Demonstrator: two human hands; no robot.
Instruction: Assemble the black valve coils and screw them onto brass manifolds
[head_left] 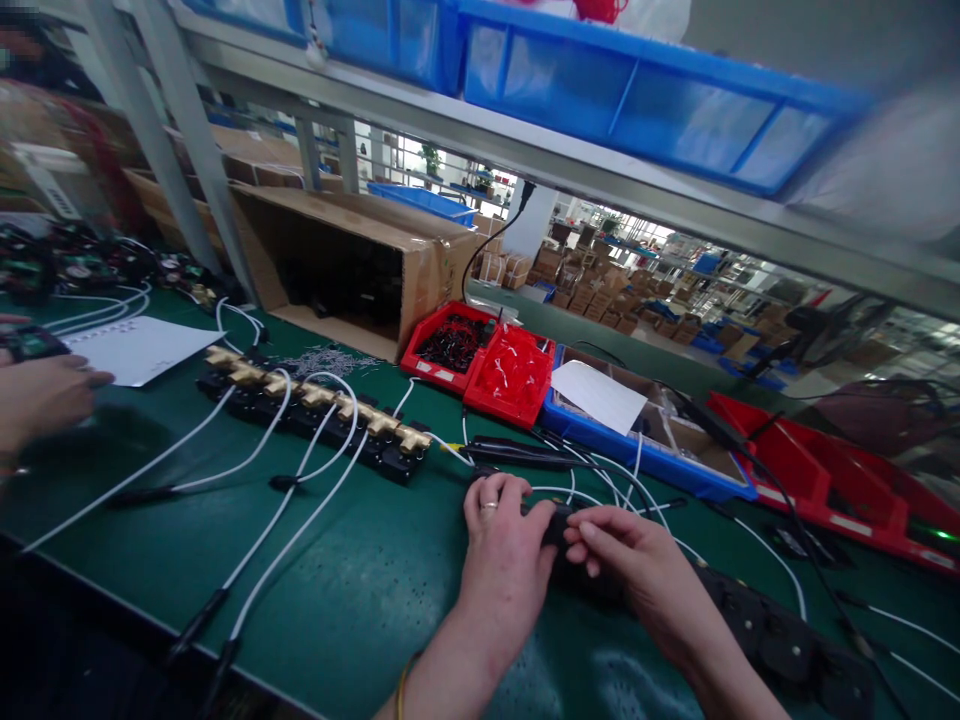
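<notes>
Down at the near edge of the green table [360, 590] both of the person's hands meet over a small black part [556, 524]; the left hand [504, 560], a ring on one finger, lies palm down with its fingers curled over the part's left end, gripping it; the right hand [628, 572] comes in from the other side, thumb and fingers drawn together and pinched on the part's right end, so neither hand is open. The part sits on the table at the left end of a long black strip [757, 625] that runs off to the right under the right wrist; how the two join is hidden by the fingers. White cables [292, 500] trail across the table, several of them from a second black strip topped with brass fittings [315, 398], well to the left of the hands. Behind the hands stand two red bins [487, 362] side by side; just right of them a blue tray [652, 462] holds a white sheet [600, 396]; an open cardboard box [352, 262] lies on its side further back. At the far left edge another person's hand [41, 398] rests near a sheet of paper [139, 347].
</notes>
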